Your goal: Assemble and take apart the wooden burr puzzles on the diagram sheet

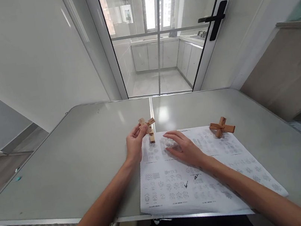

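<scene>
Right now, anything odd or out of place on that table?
Yes: dark, irregular blotches on the printed sheet, unlike the neat diagrams around them, cause unclear; and a small, stray teal bit off the sheet, near the left edge of the table.

Bright daylight from the far window (149,9), white glare on the tabletop (94,151), wide-angle distortion toward the edges.

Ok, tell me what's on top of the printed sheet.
On the sheet, at its far right corner, lies a brown wooden cross. The left hand holds a paler wooden piece at the far left. The right hand and forearm extend across; whatever is beneath is hidden.
</scene>
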